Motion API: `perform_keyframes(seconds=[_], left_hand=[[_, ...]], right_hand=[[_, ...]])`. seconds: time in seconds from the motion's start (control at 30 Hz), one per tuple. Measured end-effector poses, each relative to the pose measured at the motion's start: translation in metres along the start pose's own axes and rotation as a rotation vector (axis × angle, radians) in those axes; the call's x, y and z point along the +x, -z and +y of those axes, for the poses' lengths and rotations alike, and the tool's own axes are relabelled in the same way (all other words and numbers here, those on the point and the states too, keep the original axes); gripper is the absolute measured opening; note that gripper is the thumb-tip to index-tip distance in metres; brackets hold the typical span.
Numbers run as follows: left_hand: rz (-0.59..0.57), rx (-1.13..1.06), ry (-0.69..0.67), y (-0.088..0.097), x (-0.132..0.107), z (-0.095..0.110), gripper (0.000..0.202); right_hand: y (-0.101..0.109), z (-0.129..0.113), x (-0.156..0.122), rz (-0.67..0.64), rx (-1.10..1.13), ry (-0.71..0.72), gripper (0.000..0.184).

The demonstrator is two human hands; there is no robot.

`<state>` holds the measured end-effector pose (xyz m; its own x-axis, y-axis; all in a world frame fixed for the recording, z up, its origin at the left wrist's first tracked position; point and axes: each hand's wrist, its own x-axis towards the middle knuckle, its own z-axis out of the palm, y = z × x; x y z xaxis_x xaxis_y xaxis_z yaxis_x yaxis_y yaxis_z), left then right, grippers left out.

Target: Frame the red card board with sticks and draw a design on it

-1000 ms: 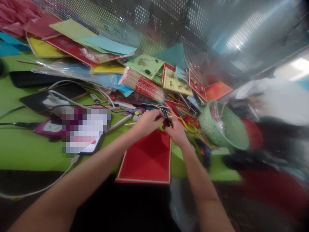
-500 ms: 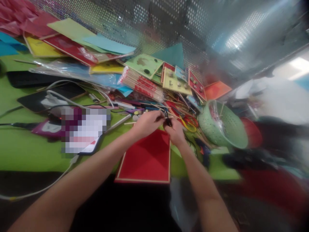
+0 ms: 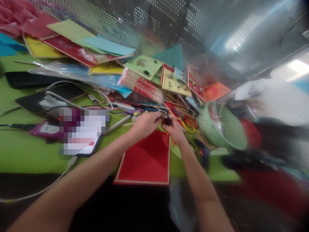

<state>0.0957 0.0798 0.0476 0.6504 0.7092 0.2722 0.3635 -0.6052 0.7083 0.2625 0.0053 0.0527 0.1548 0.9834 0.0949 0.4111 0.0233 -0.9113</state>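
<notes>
Over the far edge of a red card panel [image 3: 146, 158] framed with thin wooden strips, my two hands work close together. My right hand [image 3: 177, 132] is closed around pliers [image 3: 167, 121] with a dark head and an orange handle showing below the palm. My left hand [image 3: 147, 124] is closed in a pinch by the tool's jaws, seemingly on a thin wooden stick [image 3: 129, 124] whose light end shows left of the hand. The fingertips and the exact contact between stick and jaws are too small to make out.
Behind my hands lie scissors [image 3: 189, 125], loose sticks and a bag of bundled sticks [image 3: 142, 85]. Decorated cards [image 3: 177, 82] lean further back. A green basket [image 3: 222, 125] stands right, beside a dark blue glue gun [image 3: 202, 151]. A phone [image 3: 87, 132] and a purple power strip [image 3: 45, 129] lie left.
The right hand has turned the pliers slightly, so the orange handle now shows below the palm. The left hand stays almost in place; the red panel has not moved.
</notes>
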Motion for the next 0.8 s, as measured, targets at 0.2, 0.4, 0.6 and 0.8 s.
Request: perform_keyframes(seconds=[0.2, 0.4, 0.6, 0.8], left_hand=[[-0.01, -0.01, -0.038, -0.0034, 0.0014, -0.0028, 0.023], [-0.012, -0.003, -0.038, -0.0048, 0.0017, -0.0029, 0.023], [-0.018, -0.002, -0.035, -0.0053, 0.0015, -0.0018, 0.024], [-0.019, -0.017, -0.022, -0.008, 0.0014, -0.0025, 0.024]], right_hand=[[0.0005, 0.0016, -0.0016, 0.004, 0.007, -0.02, 0.035], [0.0005, -0.0014, -0.0021, 0.017, -0.055, -0.006, 0.028], [-0.0009, -0.0056, -0.0034, 0.026, -0.061, -0.02, 0.021], [-0.0008, -0.0063, -0.0046, 0.033, -0.107, -0.008, 0.016]])
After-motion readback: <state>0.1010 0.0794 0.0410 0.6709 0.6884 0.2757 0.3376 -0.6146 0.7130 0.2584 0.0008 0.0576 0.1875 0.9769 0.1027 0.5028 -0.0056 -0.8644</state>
